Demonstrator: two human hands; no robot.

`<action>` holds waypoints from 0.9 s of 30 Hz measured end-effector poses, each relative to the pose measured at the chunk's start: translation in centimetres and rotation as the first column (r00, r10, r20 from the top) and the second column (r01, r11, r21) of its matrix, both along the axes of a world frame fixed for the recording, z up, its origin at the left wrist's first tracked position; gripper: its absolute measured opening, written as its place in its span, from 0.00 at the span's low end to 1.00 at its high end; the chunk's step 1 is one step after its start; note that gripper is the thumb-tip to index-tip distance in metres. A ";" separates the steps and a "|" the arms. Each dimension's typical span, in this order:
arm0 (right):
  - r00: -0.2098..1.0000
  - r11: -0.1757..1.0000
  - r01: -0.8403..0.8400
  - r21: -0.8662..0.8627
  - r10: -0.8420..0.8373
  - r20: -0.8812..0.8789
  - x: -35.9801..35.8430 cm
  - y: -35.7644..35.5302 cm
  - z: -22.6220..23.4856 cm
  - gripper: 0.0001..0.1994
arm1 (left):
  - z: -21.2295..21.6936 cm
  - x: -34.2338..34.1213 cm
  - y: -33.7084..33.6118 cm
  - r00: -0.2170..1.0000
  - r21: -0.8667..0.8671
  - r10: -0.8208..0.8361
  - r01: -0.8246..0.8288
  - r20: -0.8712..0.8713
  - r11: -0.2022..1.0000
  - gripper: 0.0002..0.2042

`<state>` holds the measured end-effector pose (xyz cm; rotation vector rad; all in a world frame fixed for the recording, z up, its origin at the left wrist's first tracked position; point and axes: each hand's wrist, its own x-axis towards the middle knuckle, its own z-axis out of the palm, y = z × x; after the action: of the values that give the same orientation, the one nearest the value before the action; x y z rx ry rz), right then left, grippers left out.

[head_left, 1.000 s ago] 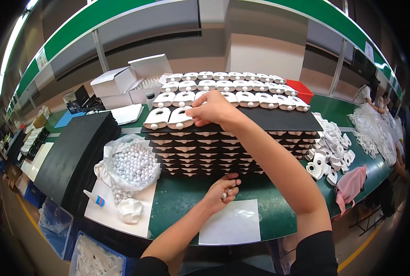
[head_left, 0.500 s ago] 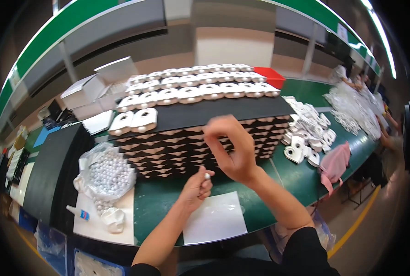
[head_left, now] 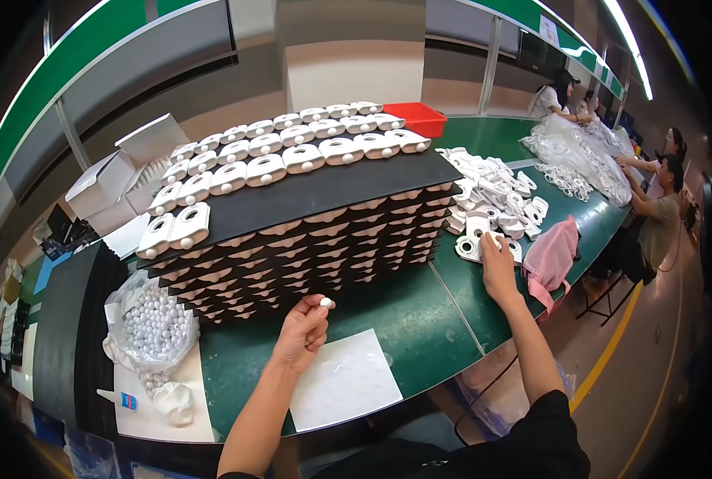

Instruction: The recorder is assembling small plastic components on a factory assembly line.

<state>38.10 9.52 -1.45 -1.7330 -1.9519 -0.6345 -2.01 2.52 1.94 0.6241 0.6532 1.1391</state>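
Observation:
My left hand [head_left: 302, 331] is closed, pinching a small white ball [head_left: 326, 302] between thumb and fingertips above the green table. My right hand [head_left: 497, 267] has reached to the near edge of a pile of white plastic parts [head_left: 492, 188], each with a round hole. Its fingers close on a white plastic part [head_left: 516, 251] there, partly hidden by the hand. Left of centre, a tall stack of black boards [head_left: 316, 195] holds layers of such parts. On its top board, similar parts with white balls [head_left: 264, 168] lie in rows.
At the left, a clear bag of white balls [head_left: 160, 323] stands near a small glue bottle [head_left: 119, 398]. A white sheet [head_left: 344, 382] lies before me. A pink cloth item [head_left: 551, 254] is right of the pile. A red bin [head_left: 416, 120] sits behind the stack. People work at the far right.
My right hand has moved from in front of the stack rightward to the pile of white parts. The view has turned right. My left hand still pinches the ball.

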 end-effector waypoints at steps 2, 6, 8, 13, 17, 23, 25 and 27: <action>0.998 0.999 -0.049 -0.021 0.049 0.037 0.0 0.1 0.9 0.25 | 0.0 -0.3 -0.2 1.000 0.008 0.002 -0.001 -0.019 1.000 0.10; 0.998 0.968 -0.044 -0.247 0.034 -0.045 -2.4 -3.0 5.7 0.28 | 0.3 -0.4 -0.4 1.000 0.020 0.013 -0.012 -0.024 1.000 0.12; 0.999 0.944 0.019 -0.331 -0.029 -0.025 -3.2 -4.2 7.0 0.23 | 0.4 -0.1 -0.2 1.000 0.011 0.013 -0.013 -0.028 1.000 0.13; 0.975 0.931 -0.206 -0.301 0.170 -0.140 -6.9 -6.6 8.1 0.06 | 0.4 -0.1 -0.1 1.000 0.006 0.005 -0.005 -0.027 1.000 0.12; 0.627 0.764 -0.604 -0.226 0.281 -0.727 -13.3 -8.5 7.4 0.04 | 0.2 -0.4 0.0 1.000 0.002 0.024 -0.024 -0.019 1.000 0.11; 0.087 0.453 -0.885 -0.110 -0.072 -0.994 -20.3 -10.9 3.0 0.08 | 0.2 -0.4 0.2 1.000 0.025 0.021 -0.021 0.004 0.999 0.09; 0.102 0.460 -0.880 -0.117 -0.058 -0.993 -21.4 -11.2 2.2 0.08 | 0.3 -0.5 0.1 1.000 0.025 0.026 -0.026 0.004 0.999 0.09; 0.146 0.466 -0.874 -0.139 -0.021 -0.989 -21.9 -11.4 1.7 0.08 | 0.3 -0.5 0.1 1.000 0.027 0.026 -0.026 0.006 0.999 0.09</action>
<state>16.18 -1.85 0.22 -1.0003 -1.6108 1.4404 -2.56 2.65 2.24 0.6366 0.6432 1.1757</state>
